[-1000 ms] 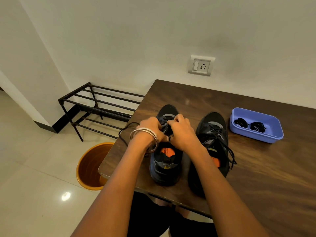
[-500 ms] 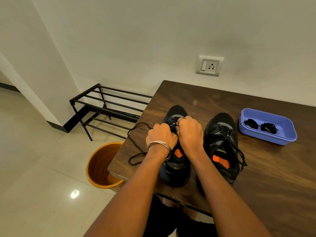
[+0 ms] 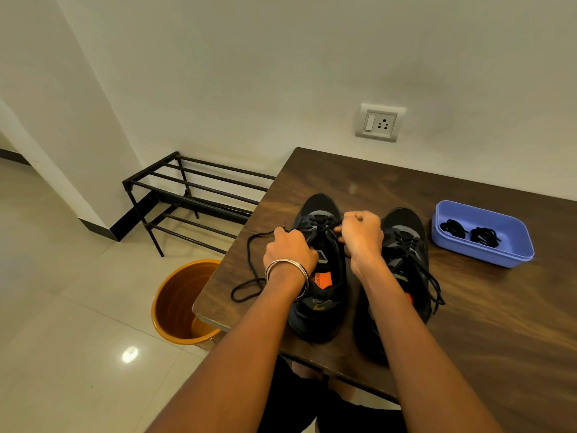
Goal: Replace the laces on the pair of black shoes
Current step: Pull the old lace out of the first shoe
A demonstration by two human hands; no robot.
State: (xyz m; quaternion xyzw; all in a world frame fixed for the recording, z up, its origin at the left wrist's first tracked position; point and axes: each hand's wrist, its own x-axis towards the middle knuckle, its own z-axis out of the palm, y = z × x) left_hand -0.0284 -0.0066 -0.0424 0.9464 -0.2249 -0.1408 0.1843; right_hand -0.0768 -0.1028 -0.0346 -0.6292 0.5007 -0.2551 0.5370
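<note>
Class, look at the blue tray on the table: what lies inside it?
Inside the blue tray lie two coiled bundles of black laces, side by side on its floor. Nothing else shows in it; the strip of floor behind the near wall is hidden.

- Dark brown wooden table [image 3: 468,323], right of frame: grained, semi-gloss.
- Blue rectangular plastic tray [image 3: 487,256]: smooth, matt.
- Black metal-tube rack [image 3: 190,195], centre left: matt.
- Orange plastic bucket [image 3: 175,304]: glossy.
- Pale tiled floor [image 3: 62,307], lower left: polished, reflective.

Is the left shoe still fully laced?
No, partly unlaced: the left shoe keeps crossings only near the toe, and its lace trails loose on the table.
</note>
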